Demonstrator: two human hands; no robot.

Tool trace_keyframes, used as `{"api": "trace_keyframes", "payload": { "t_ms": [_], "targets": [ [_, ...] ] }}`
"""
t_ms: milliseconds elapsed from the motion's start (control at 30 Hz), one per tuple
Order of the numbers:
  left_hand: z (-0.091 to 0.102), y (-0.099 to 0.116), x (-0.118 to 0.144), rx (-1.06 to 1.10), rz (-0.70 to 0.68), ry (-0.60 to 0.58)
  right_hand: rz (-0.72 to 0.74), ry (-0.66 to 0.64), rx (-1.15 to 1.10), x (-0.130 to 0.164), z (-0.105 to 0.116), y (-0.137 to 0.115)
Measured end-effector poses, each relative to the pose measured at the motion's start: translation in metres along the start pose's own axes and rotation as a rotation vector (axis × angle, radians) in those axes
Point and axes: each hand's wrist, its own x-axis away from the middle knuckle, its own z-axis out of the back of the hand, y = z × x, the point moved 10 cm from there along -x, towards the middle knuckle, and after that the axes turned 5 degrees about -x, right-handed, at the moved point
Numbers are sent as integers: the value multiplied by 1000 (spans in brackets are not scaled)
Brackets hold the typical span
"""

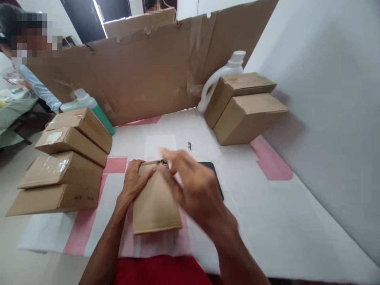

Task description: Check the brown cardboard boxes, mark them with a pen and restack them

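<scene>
Cardboard box [156, 202] | left hand [134, 183] grips its edge | right hand [190, 184] raised, fingers loose

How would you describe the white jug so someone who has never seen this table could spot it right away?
Start at the big cardboard sheet standing along the back of the table and follow it to its right end. There, behind two stacked brown boxes, stands the white jug with a handle and a white cap. Unlike the green bottle at the left, it is all white.

box [156, 206] between hands, pen [189, 148] behind
</scene>
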Motion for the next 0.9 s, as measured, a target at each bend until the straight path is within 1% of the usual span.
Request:
{"api": "trace_keyframes", "payload": {
  "t_ms": [33,67,100,167,200,300,367,467,667,733,800,833,900],
  "targets": [
    [0,0,0,6,0,-7,-57,-60,213,-17,-1,19],
    [-1,0,0,14,2,-16,-212,-94,443,-30,4,49],
    [-1,-1,1,21,8,-21,-390,-156,616,-38,8,82],
    [-1,-1,2,34,13,-20,-519,-202,715,-49,10,125],
    [0,-1,2,41,11,-18,-559,-221,733,-51,8,142],
    [-1,-2,3,60,2,-5,-624,-243,758,-49,-2,175],
    [-1,-3,4,71,-2,5,-662,-246,770,-46,-6,186],
    [-2,-6,5,80,1,14,-697,-243,763,-44,-7,194],
    [-4,-7,6,82,3,14,-747,-160,670,-52,3,211],
    [-5,-7,6,79,-2,12,-762,-142,581,-54,4,217],
    [-5,-7,6,74,-5,12,-741,-120,443,-58,2,217],
    [-5,-7,6,71,-6,11,-712,-102,356,-60,1,213],
    [-6,-7,6,64,-8,8,-624,-47,151,-64,-1,196]
  ]
}}
